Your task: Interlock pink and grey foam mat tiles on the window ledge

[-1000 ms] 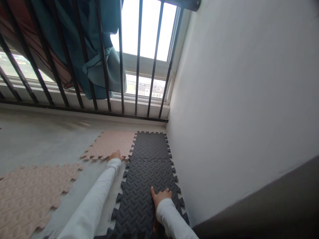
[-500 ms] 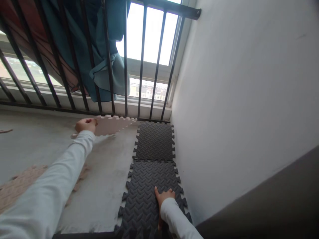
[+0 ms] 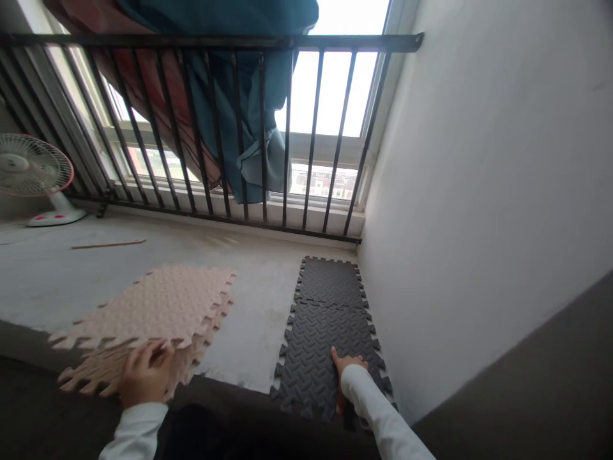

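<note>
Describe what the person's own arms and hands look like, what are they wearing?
Both arms are covered by long, plain white sleeves: the left sleeve and the right sleeve each end in a snug cuff at the wrist. The left hand and right hand are bare, with no gloves. No ring, watch or marking shows on either.

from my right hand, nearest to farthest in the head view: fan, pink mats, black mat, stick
1. black mat: under the right hand
2. pink mats: left, on the floor
3. stick: farther left, lying flat
4. fan: far left corner
</note>
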The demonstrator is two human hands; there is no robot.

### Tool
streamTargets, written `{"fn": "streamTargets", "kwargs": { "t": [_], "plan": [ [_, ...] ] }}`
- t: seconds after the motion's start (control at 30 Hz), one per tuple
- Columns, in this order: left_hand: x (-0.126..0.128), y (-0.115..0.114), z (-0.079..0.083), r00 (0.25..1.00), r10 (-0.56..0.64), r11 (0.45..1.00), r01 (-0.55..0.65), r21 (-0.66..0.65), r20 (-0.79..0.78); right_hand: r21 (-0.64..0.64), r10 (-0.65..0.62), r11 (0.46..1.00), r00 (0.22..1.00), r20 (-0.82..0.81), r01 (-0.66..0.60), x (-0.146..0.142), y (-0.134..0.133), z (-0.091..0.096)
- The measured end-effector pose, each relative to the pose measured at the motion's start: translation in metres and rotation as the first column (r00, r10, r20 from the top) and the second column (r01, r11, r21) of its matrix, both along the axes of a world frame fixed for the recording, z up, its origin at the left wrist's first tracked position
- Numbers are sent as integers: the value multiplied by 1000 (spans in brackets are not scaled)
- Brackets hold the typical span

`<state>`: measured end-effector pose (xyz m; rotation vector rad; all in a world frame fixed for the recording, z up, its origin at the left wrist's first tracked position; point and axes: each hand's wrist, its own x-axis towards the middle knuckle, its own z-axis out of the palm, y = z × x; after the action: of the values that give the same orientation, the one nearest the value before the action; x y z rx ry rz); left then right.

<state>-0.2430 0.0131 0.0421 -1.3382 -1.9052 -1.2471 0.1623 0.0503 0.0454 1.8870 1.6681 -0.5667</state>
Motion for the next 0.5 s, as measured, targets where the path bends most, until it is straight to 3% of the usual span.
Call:
{"fn": "streamTargets", "kwargs": {
  "t": [0.1, 0.17, 0.4, 0.5],
  "plan": [
    [-24, -26, -51, 999, 46, 957, -43, -288, 5, -19, 6, 1000, 1000, 4, -6, 0, 1, 0],
    [-37, -35, -69, 999, 34, 928, -18, -372, 36, -11, -6, 1000, 1000, -1, 6, 0, 2, -2],
    [-57, -46, -89, 991, -62, 894, 109, -436, 119, -4, 0, 1000, 1000, -11, 0, 1, 3, -5],
    [-62, -45, -91, 991, -54, 850, 111, -516, 123, 34, 22, 999, 999, -43, -20, 4, 4, -12]
  ]
}}
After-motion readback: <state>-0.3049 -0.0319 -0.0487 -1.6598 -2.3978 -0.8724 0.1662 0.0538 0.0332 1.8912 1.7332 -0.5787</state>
